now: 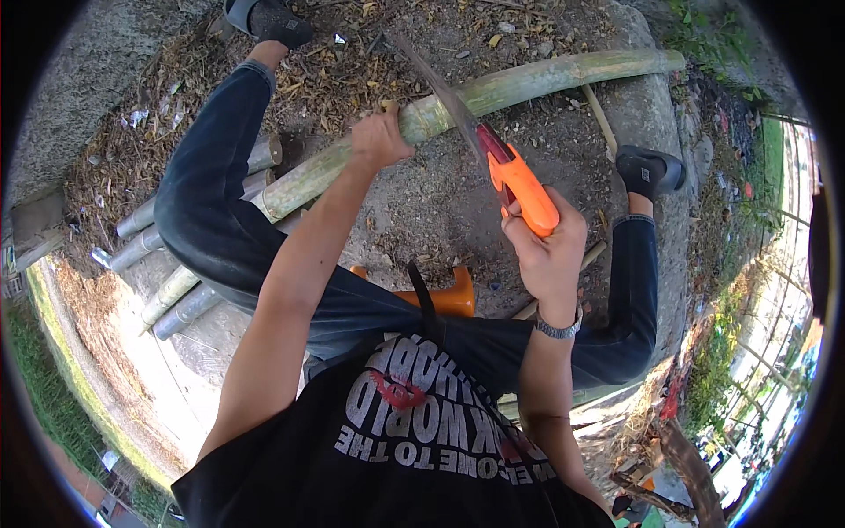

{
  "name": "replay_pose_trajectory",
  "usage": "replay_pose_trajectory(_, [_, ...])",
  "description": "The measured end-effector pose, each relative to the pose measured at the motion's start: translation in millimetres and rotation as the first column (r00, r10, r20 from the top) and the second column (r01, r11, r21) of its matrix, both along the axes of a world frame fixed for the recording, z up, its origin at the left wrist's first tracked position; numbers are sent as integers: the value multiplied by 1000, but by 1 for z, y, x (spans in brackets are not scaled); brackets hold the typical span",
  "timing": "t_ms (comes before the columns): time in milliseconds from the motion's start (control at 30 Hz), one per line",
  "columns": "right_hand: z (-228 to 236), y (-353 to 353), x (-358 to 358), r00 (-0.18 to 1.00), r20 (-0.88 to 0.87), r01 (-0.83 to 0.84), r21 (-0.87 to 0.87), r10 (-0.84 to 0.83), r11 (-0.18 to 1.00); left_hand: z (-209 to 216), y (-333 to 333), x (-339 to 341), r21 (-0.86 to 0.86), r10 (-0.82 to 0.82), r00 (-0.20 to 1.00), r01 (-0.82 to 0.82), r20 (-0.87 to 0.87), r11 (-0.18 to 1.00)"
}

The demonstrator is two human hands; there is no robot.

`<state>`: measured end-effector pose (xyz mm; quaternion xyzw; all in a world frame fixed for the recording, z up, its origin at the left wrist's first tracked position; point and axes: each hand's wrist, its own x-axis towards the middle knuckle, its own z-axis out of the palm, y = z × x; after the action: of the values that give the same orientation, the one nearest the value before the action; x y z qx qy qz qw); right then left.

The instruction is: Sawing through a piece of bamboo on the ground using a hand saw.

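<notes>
A long green bamboo pole (546, 77) runs from my left thigh up to the far right, where it lies over the concrete edge. My left hand (380, 136) grips it near its middle, fingers over the far side. In my right hand (550, 251) is a hand saw (528, 189) with an orange handle, fingers closed around the grip. Its blade lies across the pole just right of my left hand, pointing away from me. Whether the teeth have bitten into the bamboo is hard to make out.
Under me shows part of an orange plastic stool (453, 295). Several bamboo lengths (189, 308) lie beside my left leg. A thin stick (600, 119) rests near my right sandal (651, 170). Dry leaves and litter cover the dirt (326, 88); a concrete ledge (664, 114) borders it.
</notes>
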<state>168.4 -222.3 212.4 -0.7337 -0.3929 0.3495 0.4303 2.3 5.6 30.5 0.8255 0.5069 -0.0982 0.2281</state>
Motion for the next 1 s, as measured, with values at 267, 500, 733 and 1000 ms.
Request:
replay_pose_trajectory(267, [7,-18,-18,992,85,64,303,-94,951,-2,19,-9,-184,-96,994,103,45,978])
replay_pose_trajectory(500, [-67,-58,-13,992,123,-15,66,7,998,-49,25,-41,-172,-129,984,149,124,974])
replay_pose_trajectory(733, [-89,-71,-29,995,102,-4,51,-2,999,-38,1,-18,-80,-67,996,63,-52,995])
replay_pose_trajectory(1000, [-53,-105,-66,992,126,35,-100,-23,994,-44,7,-21,-38,-82,994,79,-73,996])
